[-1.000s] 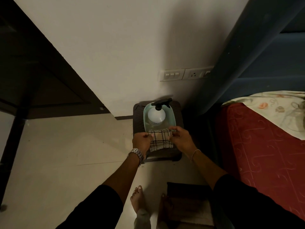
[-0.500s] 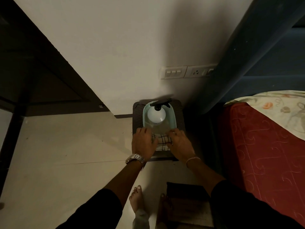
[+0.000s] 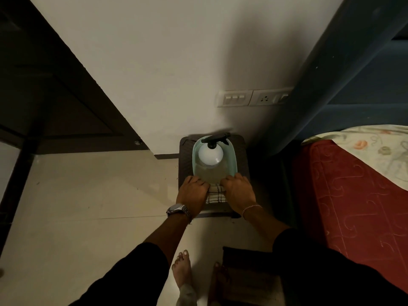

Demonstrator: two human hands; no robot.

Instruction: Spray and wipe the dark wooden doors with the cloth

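Your left hand (image 3: 192, 193) and right hand (image 3: 238, 192) press flat, fingers straight, on the checked cloth (image 3: 214, 195) at the stool's (image 3: 241, 146) near edge. Just behind stands the spray bottle (image 3: 210, 152) in its tray (image 3: 231, 160). Drag the cloth carelessly and you may tip the tray and bottle off.

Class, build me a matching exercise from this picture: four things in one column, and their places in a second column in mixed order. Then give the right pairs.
1. spray bottle
2. checked cloth
3. wristwatch
4. switch plate

A. on the wall
B. between the two hands
C. standing in the pale green tub
D. on the left arm

Pairs: 1-C, 2-B, 3-D, 4-A
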